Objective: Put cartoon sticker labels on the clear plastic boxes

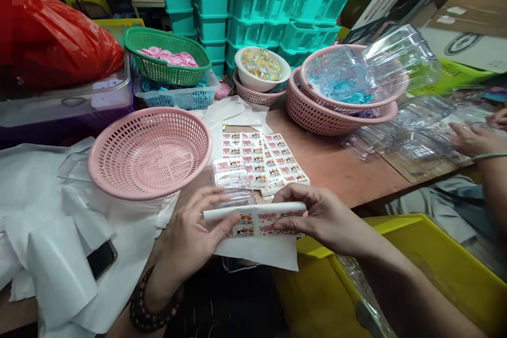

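Between my two hands is a sticker sheet (pixel 257 226) printed with pink lettering and small orange-and-white animals, its white backing folded over at the top and hanging below. My left hand (pixel 198 229) pinches its left end, thumb in front. The right end is gripped by my right hand (pixel 304 211), thumb over the print. Just beyond lies a clear plastic case (pixel 235 182) with a sticker on its lid. More sticker sheets (pixel 277 161) lie stacked on the table behind. Part of another clear case (pixel 237 264) shows under the held sheet.
An empty pink basket (pixel 150 153) stands at left, above loose white backing paper (pixel 59 253) and a phone (pixel 102 259). Pink baskets (pixel 340 116) with clear cases sit at right. A co-worker's hand (pixel 475 137) is at far right. Yellow bins (pixel 435 264) stand below the table edge.
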`<state>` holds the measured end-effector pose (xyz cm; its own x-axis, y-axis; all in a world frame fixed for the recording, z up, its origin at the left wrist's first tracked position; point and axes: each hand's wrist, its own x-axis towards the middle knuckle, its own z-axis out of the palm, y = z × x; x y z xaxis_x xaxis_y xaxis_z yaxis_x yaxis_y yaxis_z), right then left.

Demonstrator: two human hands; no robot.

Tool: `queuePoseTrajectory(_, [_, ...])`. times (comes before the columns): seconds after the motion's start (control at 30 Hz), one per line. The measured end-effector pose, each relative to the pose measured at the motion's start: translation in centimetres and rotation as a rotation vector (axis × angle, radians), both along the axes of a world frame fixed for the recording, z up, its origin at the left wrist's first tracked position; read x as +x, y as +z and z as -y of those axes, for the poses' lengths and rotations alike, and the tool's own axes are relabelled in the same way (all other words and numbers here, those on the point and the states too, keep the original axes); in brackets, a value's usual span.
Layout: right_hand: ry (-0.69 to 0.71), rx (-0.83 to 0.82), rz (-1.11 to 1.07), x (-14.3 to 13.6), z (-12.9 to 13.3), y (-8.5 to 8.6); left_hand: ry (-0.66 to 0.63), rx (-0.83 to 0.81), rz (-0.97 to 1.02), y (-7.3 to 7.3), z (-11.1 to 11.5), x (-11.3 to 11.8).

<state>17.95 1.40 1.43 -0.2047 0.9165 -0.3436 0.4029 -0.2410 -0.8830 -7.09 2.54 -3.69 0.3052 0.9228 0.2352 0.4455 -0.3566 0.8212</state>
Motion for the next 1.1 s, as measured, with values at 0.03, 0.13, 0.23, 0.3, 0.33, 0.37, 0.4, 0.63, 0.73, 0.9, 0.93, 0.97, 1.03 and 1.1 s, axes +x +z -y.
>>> queuePoseTrajectory(0.03, [0.004,0.027,0.011,-0.3,0.5,-0.1,0.041,0.11,-0.04,0.2,0.4,0.0])
queuePoseTrajectory(0.13, [0.08,0.078,0.028,-1.2,1.7,-0.3,-0.004,0.299,-0.158,1.3,1.2,0.3])
queuePoseTrajectory(0.23, [0.131,0.106,0.052,-1.4,2.3,-0.5,-0.149,0.095,-0.182,2.1,1.4,0.5])
queuePoseTrajectory(0.3, [0.176,0.107,0.067,-1.4,2.6,-0.5,-0.204,-0.144,-0.136,2.2,1.4,0.5])
queuePoseTrajectory(0.33, [0.2,0.119,0.069,-1.3,2.8,-0.5,-0.223,-0.252,-0.109,2.1,1.4,0.5])
queuePoseTrajectory(0.37, [0.21,0.143,0.065,-1.3,3.0,-0.4,-0.237,-0.336,-0.085,1.9,1.4,0.4])
queuePoseTrajectory(0.4, [0.206,0.174,0.058,-1.3,3.2,-0.4,-0.251,-0.398,-0.067,1.8,1.4,0.4])
queuePoseTrajectory(0.63, [0.099,0.286,0.051,-1.4,4.4,-1.0,-0.373,-0.585,-0.056,1.9,1.0,0.3])
queuePoseTrajectory(0.73, [0.114,0.425,0.115,-1.2,4.6,-1.7,-0.387,-0.688,0.006,1.6,0.7,0.3])
queuePoseTrajectory(0.9, [0.089,0.895,0.258,-0.5,5.6,-2.7,-0.499,-1.032,0.207,-0.8,-0.2,-0.5])
queuePoseTrajectory(0.93, [0.038,0.94,0.213,-0.4,5.8,-2.7,-0.519,-1.085,0.244,-1.4,-0.3,-0.7])
queuePoseTrajectory(0.97, [-0.038,0.937,0.135,-0.4,5.8,-2.6,-0.522,-1.114,0.265,-1.8,-0.4,-1.0])
queuePoseTrajectory(1.03, [-0.254,0.787,-0.038,-0.4,5.1,-2.1,-0.471,-1.076,0.24,-2.1,-0.3,-1.5])
queuePoseTrajectory(1.1, [-0.409,0.522,-0.151,-0.7,3.3,-1.7,-0.374,-0.894,0.126,-1.3,0.1,-1.7])
